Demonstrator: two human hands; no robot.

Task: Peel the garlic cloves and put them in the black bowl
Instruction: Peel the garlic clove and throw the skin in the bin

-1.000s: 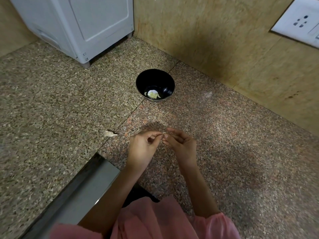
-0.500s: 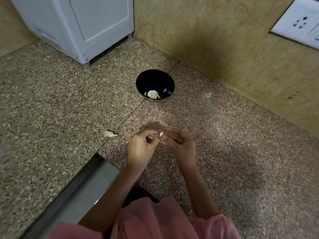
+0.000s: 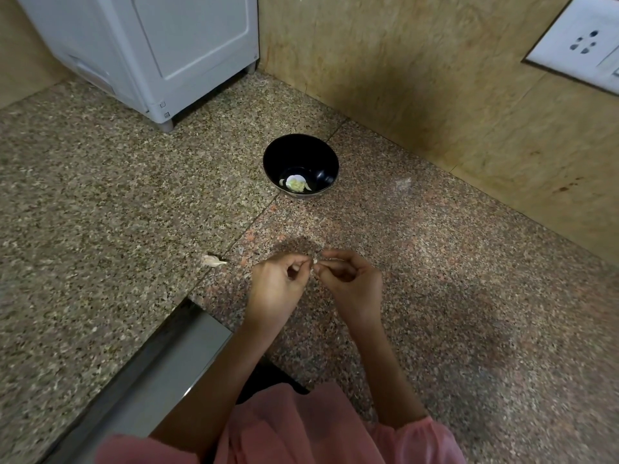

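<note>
My left hand (image 3: 278,283) and my right hand (image 3: 351,279) meet fingertip to fingertip above the granite counter, pinching a small pale garlic clove (image 3: 315,261) between them; most of it is hidden by my fingers. The black bowl (image 3: 300,152) stands further back on the counter, beyond my hands, with a peeled pale clove (image 3: 296,184) at its bottom. A loose piece of garlic or skin (image 3: 211,260) lies on the counter left of my left hand.
A white appliance (image 3: 160,51) stands at the back left on the granite counter (image 3: 100,212). A tan wall (image 3: 418,78) with a white socket plate (image 3: 579,45) runs along the back right. A steel sink edge (image 3: 174,360) sits near left.
Both hands stay together over the same spot; the fingers have shifted slightly around the clove. The bowl and the loose piece have not moved.
</note>
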